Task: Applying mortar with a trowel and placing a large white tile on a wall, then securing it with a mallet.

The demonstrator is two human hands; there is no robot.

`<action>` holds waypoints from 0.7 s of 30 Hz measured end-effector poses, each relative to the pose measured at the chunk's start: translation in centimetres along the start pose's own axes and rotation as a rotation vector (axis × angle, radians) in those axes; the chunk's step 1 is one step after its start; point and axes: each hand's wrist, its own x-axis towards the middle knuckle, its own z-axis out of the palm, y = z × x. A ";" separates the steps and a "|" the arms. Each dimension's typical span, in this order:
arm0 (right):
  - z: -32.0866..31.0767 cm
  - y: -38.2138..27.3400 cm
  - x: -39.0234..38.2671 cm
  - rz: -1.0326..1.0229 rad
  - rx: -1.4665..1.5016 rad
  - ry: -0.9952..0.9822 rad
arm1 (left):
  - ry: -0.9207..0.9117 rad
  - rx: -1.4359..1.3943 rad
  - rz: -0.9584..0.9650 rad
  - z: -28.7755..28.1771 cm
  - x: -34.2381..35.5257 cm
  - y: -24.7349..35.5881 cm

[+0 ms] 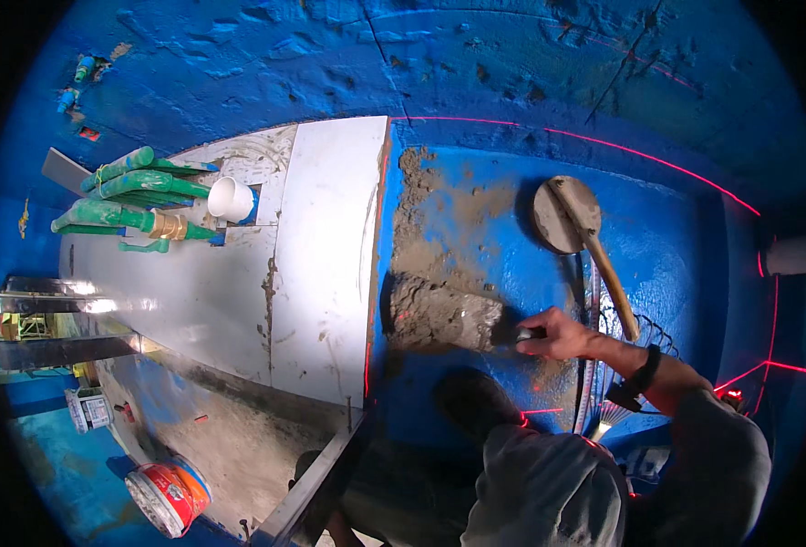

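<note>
My right hand point(553, 335) is closed round the dark handle of a trowel point(503, 330), low over the blue floor. Grey wet mortar point(430, 310) covers most of the blade, so its outline is hard to make out. More mortar point(417, 187) lies smeared along the edge of the white tiles, beyond the blade. What looks like part of my left arm point(341, 527) shows at the lower edge, beside a pale bar point(310, 483). Shadow hides the fingers of that hand.
White tiles point(325, 237) cover the raised surface at left, with green pipes point(139, 196) and a white pipe stub point(230, 199). A round mortar-coated disc point(558, 214) with a wooden handle point(613, 287) lies at right. Buckets point(168, 497) stand lower left. Red laser lines point(640, 157) cross the walls.
</note>
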 end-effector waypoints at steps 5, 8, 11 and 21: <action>-4.0 -1.3 -3.5 0.063 -0.091 0.055 | -0.026 0.031 0.021 0.2 -1.2 0.5; -4.8 -2.2 -5.5 0.086 -0.075 0.117 | -0.042 0.051 0.042 0.2 -1.6 0.9; -5.5 -1.2 -7.0 0.149 -0.050 0.145 | -0.058 0.067 0.075 0.2 -1.7 1.7; -4.6 -1.2 -6.9 0.124 -0.077 0.123 | -0.079 0.141 0.155 -1.0 -1.8 3.5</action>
